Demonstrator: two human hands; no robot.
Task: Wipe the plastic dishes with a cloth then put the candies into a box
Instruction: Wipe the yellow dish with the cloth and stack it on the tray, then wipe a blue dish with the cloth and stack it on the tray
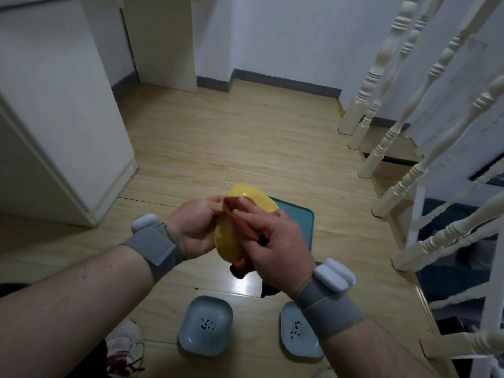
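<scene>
Left hand (pixel 196 227) grips the yellow dish (pixel 240 222) by its edge, held on end above the floor (pixel 218 137). Right hand (pixel 272 241) presses a dark cloth (pixel 240 268) against it, fingers curled round the cloth. Below — two blue dishes (pixel 206 326) on the floor; beyond, a teal tray (pixel 300 222).

Pale wood-plank floor (pixel 245 137) with glossy light reflection near bottom. White walls (pixel 286 36), grey skirting (pixel 286 83). White cabinet (pixel 54 118) left. Cream turned-baluster staircase railing (pixel 409 105) right.
</scene>
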